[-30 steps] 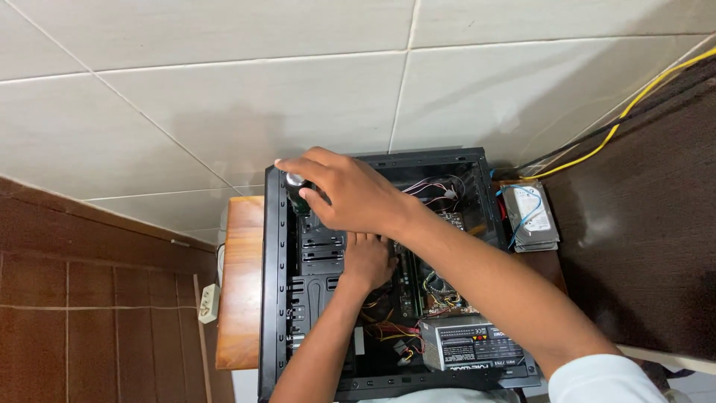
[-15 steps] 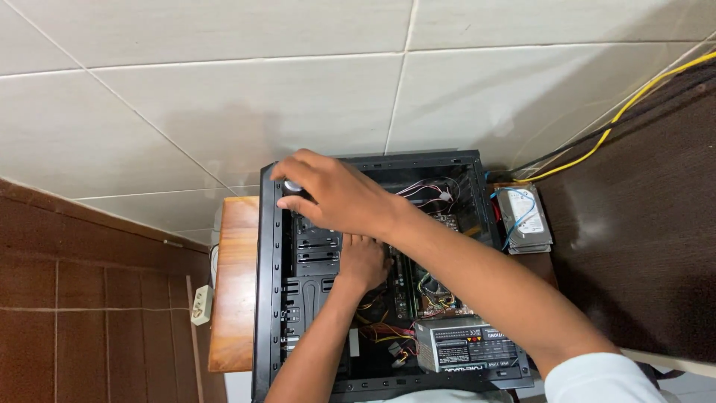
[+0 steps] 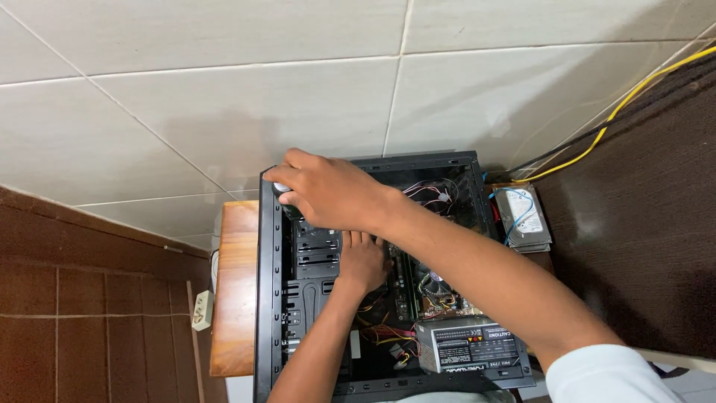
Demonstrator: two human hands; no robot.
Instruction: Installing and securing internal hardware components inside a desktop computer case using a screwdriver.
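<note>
My right hand [image 3: 328,195] has its grip closed on a small silver cylindrical object [image 3: 281,188] at the open black metal computer case [image 3: 270,298] edge. Left hand [image 3: 363,261] lies flat below it inside, grip released. I'd steady the case.

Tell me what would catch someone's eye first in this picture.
An open black computer case lies in the middle on a small wooden table, with both hands inside it. The right hand grips something at the top left corner; the left hand presses lower down. A yellow cable runs off to the upper right.
</note>
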